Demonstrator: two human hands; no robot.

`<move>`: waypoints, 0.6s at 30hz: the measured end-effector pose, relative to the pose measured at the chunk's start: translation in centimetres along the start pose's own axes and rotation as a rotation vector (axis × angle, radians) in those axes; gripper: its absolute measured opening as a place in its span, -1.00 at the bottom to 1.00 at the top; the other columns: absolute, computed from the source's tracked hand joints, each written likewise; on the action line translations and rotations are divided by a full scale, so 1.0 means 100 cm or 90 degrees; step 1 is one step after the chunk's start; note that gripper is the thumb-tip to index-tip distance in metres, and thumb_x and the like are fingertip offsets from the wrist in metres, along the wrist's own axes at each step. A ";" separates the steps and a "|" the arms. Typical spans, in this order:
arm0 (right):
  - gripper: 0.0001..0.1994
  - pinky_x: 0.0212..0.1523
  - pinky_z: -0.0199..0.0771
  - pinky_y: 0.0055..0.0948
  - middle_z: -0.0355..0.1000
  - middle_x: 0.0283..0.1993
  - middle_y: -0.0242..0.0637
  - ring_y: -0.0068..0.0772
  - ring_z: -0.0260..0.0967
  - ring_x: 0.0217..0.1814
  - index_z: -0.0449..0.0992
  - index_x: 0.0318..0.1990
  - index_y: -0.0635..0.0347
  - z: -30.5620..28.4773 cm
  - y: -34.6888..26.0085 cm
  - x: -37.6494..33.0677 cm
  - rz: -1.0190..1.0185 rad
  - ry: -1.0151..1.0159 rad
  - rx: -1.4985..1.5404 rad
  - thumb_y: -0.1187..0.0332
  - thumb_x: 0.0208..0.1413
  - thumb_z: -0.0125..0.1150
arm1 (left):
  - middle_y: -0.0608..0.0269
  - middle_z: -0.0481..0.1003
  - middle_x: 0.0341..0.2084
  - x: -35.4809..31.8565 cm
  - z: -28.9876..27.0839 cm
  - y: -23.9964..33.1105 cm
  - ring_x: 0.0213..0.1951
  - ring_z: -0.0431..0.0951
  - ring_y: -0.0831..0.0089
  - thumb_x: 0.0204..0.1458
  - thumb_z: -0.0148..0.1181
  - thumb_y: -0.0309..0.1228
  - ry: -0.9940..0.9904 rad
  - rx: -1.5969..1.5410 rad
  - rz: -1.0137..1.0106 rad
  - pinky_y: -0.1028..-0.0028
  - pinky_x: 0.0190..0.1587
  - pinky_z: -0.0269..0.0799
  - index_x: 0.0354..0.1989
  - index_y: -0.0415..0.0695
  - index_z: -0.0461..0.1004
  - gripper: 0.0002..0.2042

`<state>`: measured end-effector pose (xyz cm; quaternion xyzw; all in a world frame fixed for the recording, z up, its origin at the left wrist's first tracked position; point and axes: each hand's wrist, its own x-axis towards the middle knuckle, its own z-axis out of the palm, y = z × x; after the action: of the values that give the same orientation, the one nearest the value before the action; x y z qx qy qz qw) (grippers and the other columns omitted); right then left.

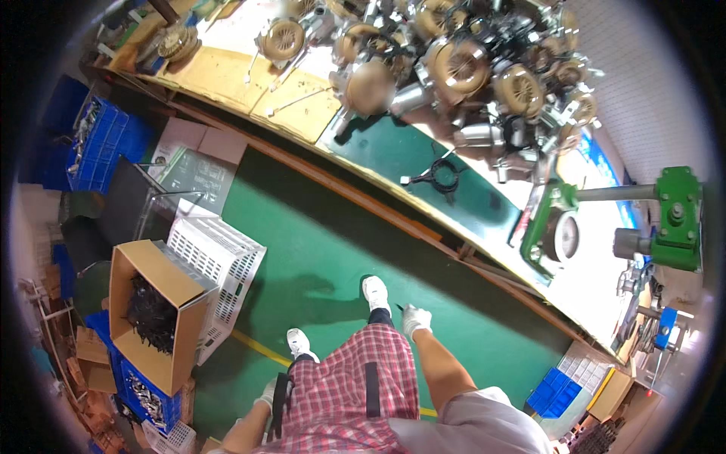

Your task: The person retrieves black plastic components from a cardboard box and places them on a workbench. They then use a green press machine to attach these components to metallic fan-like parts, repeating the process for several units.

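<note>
Green factory flooring (pixel 333 250) stretches beneath a long workbench (pixel 393 151) that runs from far left to near right, its far end heaped with metal motor housings (pixel 484 68). A person in a red plaid apron (pixel 348 393) stands back from the bench, white shoes on the floor. The right hand (pixel 415 321), gloved in white, hangs beside the hip with fingers closed on a small dark item (too small to identify). The left hand (pixel 267 395), also gloved, rests against the apron's side, and whether its fingers are curled or loose cannot be told. A black ring-shaped part (pixel 442 175) lies on the bench's green mat, well apart from both hands. At left, an open cardboard box (pixel 128 303) of dark parts leans on a white plastic crate (pixel 223 265), with blue bins (pixel 102 144) beyond. A green bench press (pixel 673 216) stands at right, partly cut off by the rim.
</note>
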<state>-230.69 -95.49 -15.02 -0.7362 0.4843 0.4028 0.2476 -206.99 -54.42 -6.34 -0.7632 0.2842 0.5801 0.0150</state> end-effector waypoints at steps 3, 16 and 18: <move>-0.72 0.07 0.34 -0.25 0.52 -0.07 0.00 -0.10 0.47 0.04 0.48 -0.05 0.11 -0.061 0.085 -0.091 0.092 -0.037 -0.031 0.26 0.20 -0.10 | -0.05 0.50 -0.08 0.018 -0.068 0.038 -0.08 0.52 0.02 0.08 -0.01 -0.18 0.097 0.062 -0.185 0.17 -0.02 0.43 -0.06 -0.14 0.46 -0.65; -0.74 -0.10 0.46 -0.08 0.50 -0.22 0.05 0.13 0.45 -0.15 0.45 -0.13 0.21 -0.168 0.174 -0.202 0.100 0.285 0.302 0.30 0.05 0.11 | -0.14 0.44 -0.10 0.100 -0.392 0.404 0.00 0.43 -0.01 -0.03 0.18 -0.46 0.769 -0.118 0.353 0.23 0.10 0.33 0.03 -0.27 0.37 -0.60; -0.73 -0.11 0.46 -0.07 0.49 -0.22 0.06 0.13 0.45 -0.15 0.45 -0.14 0.23 -0.172 0.151 -0.202 0.081 0.327 0.304 0.28 0.06 0.12 | -0.18 0.43 -0.09 0.116 -0.439 0.391 0.03 0.41 -0.02 -0.03 0.19 -0.44 0.848 -0.203 0.283 0.22 0.12 0.31 0.06 -0.30 0.35 -0.56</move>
<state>-242.58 -104.30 11.76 -0.7031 0.6561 0.0945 0.2573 -184.18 -107.51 9.65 -0.8720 0.2933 0.0155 -0.3917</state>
